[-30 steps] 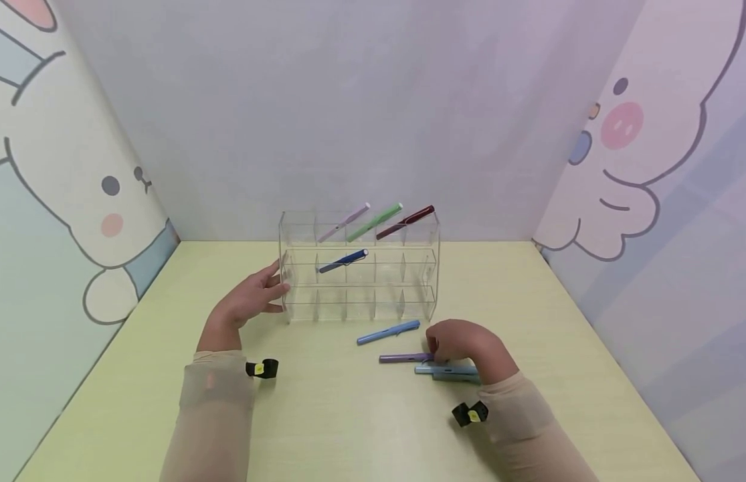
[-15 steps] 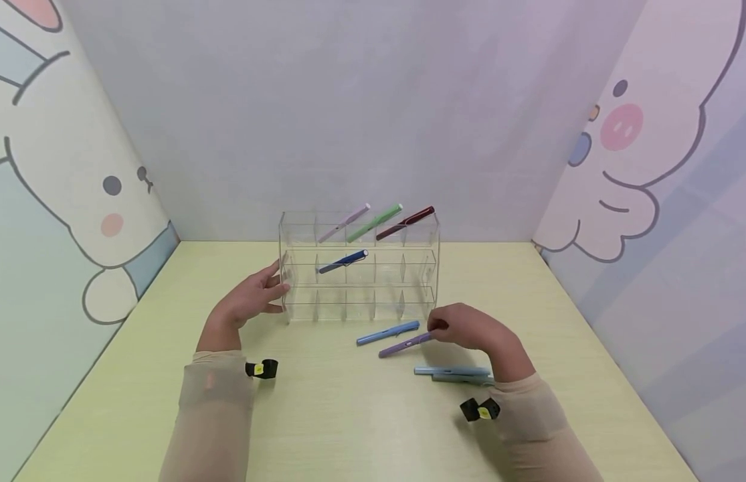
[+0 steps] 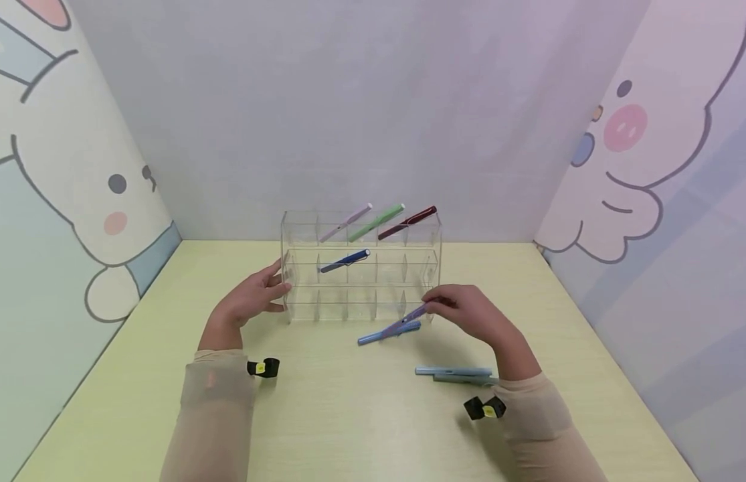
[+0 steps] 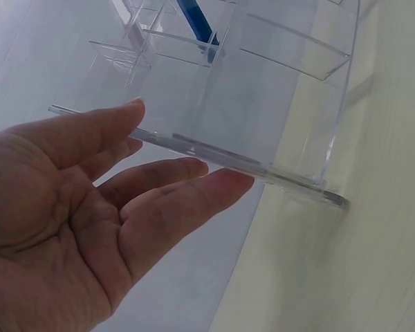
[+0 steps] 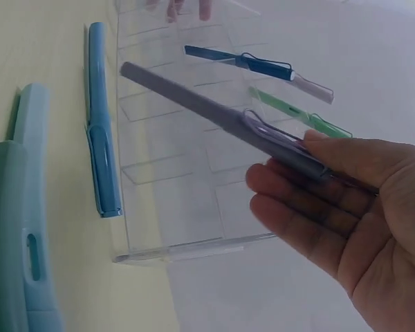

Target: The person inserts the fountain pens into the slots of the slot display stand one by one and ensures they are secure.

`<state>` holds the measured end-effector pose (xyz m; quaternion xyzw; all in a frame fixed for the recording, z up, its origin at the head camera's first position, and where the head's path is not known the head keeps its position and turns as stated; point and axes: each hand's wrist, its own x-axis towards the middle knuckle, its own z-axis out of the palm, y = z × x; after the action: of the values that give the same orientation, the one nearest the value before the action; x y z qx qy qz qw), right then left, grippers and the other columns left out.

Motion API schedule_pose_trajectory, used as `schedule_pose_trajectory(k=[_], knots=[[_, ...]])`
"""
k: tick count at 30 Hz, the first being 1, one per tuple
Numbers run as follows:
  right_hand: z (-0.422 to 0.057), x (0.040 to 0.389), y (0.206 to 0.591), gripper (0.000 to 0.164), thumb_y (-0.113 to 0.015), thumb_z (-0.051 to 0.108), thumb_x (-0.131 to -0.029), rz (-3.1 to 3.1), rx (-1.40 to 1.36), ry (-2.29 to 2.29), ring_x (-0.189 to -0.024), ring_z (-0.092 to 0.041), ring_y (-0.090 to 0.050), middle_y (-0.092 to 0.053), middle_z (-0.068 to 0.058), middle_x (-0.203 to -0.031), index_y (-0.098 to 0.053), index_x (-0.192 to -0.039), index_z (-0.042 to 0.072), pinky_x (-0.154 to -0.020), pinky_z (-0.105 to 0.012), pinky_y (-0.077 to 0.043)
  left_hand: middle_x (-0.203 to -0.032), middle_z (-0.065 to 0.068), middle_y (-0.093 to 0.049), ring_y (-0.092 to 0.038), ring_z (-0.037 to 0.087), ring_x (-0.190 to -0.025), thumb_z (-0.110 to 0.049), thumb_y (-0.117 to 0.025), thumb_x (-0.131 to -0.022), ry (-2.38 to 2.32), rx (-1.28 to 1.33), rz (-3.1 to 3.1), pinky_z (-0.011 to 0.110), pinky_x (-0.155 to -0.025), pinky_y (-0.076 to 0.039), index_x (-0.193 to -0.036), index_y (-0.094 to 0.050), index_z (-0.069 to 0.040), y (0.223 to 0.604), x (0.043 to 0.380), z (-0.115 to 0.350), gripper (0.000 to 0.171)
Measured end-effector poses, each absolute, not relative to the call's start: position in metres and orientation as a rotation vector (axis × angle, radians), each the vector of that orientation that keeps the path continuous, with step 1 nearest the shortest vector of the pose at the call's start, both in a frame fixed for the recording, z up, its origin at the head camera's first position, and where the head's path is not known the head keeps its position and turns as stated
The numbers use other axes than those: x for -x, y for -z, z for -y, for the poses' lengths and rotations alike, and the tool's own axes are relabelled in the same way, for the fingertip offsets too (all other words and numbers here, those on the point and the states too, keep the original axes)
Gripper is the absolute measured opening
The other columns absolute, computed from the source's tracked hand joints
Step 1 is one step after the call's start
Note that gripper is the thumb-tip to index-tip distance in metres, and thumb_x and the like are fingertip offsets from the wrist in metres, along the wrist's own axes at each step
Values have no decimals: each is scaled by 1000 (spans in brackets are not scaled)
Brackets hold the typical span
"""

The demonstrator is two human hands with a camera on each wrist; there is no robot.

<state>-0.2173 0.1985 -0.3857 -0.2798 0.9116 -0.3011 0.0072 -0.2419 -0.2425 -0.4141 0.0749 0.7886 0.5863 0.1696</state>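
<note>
A clear acrylic pen rack point(image 3: 360, 294) with three stepped tiers of compartments stands at the table's middle. My left hand point(image 3: 252, 294) rests against its left side; in the left wrist view the fairly straight fingers point(image 4: 187, 200) touch the side panel. With thumb and fingers, my right hand point(image 3: 469, 308) pinches a purple fountain pen point(image 5: 194, 104) by its clip end, off the table near the rack's front right corner. A blue pen point(image 3: 373, 336) lies below it. In the rack, lilac point(image 3: 348, 221), green point(image 3: 379, 221) and dark red point(image 3: 409, 222) pens lean on top, a dark blue pen point(image 3: 344, 261) in the middle tier.
A light blue pen point(image 3: 451, 370) and a grey-green pen point(image 3: 459, 379) lie side by side on the table point(image 3: 324, 415), left of my right wrist. A grey wall panel point(image 3: 360, 120) rises behind the rack, with cartoon-printed panels on both sides.
My right hand has lifted the purple pen off the table and carried it up and forward toward the rack, tilting it. My left hand stays at the rack's side.
</note>
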Motion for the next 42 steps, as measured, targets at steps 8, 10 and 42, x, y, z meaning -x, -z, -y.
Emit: schedule_pose_trajectory(k=[8,10,42], knots=[[-206,219,369,21,-67,28,-95,-3042,841,1339,-68,-7,-58,-72,3,-89,-72,-112,17,-56,-20,-47,-159,18,-30,-46,44,-132,-18,-49,-104,-1657,-222,-2241,48,-95,-54,-158,-5,-37,413,244,240,72],[-205,222,365,22,-66,26,-95,-3057,802,1468,-73,-1,-63,-73,1,-91,-71,-113,15,-60,-15,-50,-159,19,-29,-46,45,-132,-18,-49,-104,-1659,-220,-2242,47,-95,-55,-158,-4,-34,414,244,241,72],[-134,269,377,25,-66,25,-94,-2982,658,1756,-92,-18,-71,-73,-7,-101,-71,-112,9,-80,-34,-59,-158,14,-33,-47,43,-133,-19,-51,-104,-1670,-187,-2219,46,-96,-54,-156,-10,-44,414,245,241,71]])
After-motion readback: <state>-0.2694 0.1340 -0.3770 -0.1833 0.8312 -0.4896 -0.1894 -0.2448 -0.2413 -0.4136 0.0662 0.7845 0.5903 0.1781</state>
